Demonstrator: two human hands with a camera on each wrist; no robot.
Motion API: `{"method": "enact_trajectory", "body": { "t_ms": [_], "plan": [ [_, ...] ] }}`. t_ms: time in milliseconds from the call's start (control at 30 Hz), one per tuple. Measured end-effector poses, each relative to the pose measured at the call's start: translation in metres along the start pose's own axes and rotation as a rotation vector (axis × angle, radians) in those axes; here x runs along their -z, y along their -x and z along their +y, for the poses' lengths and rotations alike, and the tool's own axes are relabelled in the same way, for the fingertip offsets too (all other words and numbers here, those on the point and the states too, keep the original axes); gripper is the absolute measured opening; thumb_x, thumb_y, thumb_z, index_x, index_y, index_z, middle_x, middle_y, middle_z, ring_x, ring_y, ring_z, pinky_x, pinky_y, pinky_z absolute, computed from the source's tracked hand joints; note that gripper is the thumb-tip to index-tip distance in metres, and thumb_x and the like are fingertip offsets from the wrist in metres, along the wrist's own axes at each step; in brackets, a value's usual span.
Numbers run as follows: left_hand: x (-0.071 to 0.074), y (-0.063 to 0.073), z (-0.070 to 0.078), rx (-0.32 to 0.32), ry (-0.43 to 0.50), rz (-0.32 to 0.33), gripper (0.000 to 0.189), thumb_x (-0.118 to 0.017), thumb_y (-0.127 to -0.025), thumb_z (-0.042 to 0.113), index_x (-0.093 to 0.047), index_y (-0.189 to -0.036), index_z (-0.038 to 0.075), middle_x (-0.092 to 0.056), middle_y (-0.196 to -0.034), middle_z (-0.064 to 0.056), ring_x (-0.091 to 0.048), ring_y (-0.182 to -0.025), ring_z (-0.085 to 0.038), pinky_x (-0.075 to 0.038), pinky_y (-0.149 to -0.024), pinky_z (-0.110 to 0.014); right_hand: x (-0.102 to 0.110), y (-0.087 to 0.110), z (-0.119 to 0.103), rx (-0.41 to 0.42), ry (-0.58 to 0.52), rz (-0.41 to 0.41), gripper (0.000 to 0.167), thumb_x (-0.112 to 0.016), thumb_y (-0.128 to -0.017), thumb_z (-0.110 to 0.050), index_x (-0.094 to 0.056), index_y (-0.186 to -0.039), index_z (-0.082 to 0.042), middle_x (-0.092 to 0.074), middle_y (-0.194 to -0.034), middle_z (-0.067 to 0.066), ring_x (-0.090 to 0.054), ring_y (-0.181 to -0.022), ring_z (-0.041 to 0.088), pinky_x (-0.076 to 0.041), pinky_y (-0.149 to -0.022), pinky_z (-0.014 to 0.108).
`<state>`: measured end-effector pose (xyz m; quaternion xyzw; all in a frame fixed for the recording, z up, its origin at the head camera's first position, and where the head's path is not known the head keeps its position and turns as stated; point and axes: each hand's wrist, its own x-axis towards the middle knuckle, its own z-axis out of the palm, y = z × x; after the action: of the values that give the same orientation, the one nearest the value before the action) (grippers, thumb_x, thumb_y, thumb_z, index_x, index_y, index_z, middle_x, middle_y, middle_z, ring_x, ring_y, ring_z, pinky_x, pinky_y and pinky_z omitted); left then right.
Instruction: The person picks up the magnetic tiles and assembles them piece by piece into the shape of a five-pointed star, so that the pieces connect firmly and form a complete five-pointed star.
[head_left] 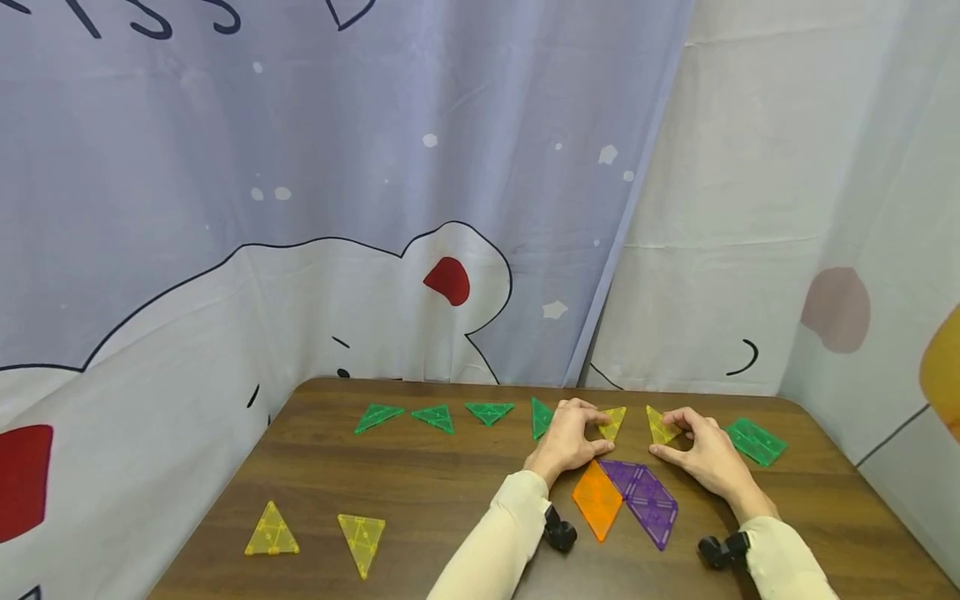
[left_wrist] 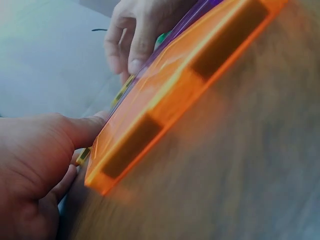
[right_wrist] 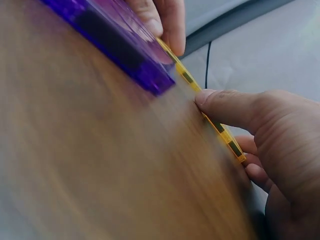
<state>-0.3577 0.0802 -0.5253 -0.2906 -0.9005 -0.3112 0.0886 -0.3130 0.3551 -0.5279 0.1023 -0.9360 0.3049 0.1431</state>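
With thumb and fingertips my left hand (head_left: pixel 570 436) pinches the edge of a translucent yellow triangle magnetic tile (head_left: pixel 613 423). My right hand (head_left: pixel 705 454) holds a second yellow triangle tile (head_left: pixel 660 427) the same way, a short gap to the right of the first. Just nearer to me, between the wrists, an orange diamond tile (head_left: pixel 597 500) lies against joined purple tiles (head_left: pixel 651 502). In the left wrist view the orange tile's edge (left_wrist: pixel 165 120) hides most of the left hand's yellow tile. The right wrist view shows my right thumb (right_wrist: pixel 225 106) on the yellow tile's edge (right_wrist: pixel 232 145).
Green triangle tiles (head_left: pixel 489 412) form a row along the table's far edge, one (head_left: pixel 540 418) right beside my left hand. Green tiles (head_left: pixel 756 442) lie to the right of my right hand. Two yellow triangles (head_left: pixel 272 533) (head_left: pixel 363 540) lie at the front left. A printed curtain (head_left: pixel 360 317) hangs behind the table.
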Motion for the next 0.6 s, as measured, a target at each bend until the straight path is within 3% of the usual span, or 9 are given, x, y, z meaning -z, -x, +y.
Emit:
{"method": "enact_trajectory", "body": {
  "t_ms": [133, 300, 600],
  "plan": [
    [-0.003, 0.0, 0.005, 0.041, -0.013, 0.023, 0.039, -0.093, -0.094, 0.036, -0.085, -0.129, 0.021, -0.073, -0.131, 0.001, -0.058, -0.123, -0.018, -0.051, -0.105, -0.024, -0.004, -0.001, -0.006, -0.004, -0.015, -0.03, 0.06, -0.093, -0.093, -0.042, -0.069, -0.136, -0.009, -0.073, -0.131, 0.014, -0.064, -0.116, 0.036, -0.053, -0.098, 0.054],
    [-0.007, 0.0, 0.007, 0.062, -0.008, 0.044, 0.038, -0.094, -0.093, 0.037, -0.087, -0.127, 0.023, -0.073, -0.125, 0.004, -0.057, -0.118, -0.015, -0.051, -0.1, -0.023, -0.007, -0.002, -0.012, 0.004, -0.035, -0.051, 0.061, -0.093, -0.093, -0.045, -0.07, -0.139, -0.012, -0.073, -0.133, 0.012, -0.065, -0.117, 0.034, -0.054, -0.099, 0.055],
    [-0.007, 0.0, 0.009, 0.015, -0.02, 0.0, 0.03, -0.088, -0.099, 0.033, -0.086, -0.128, 0.03, -0.072, -0.124, 0.007, -0.056, -0.124, -0.014, -0.049, -0.106, -0.023, -0.009, -0.002, -0.013, 0.006, -0.036, -0.059, 0.059, -0.094, -0.092, -0.044, -0.073, -0.138, -0.013, -0.074, -0.131, 0.01, -0.065, -0.115, 0.032, -0.054, -0.098, 0.054]
  ]
}}
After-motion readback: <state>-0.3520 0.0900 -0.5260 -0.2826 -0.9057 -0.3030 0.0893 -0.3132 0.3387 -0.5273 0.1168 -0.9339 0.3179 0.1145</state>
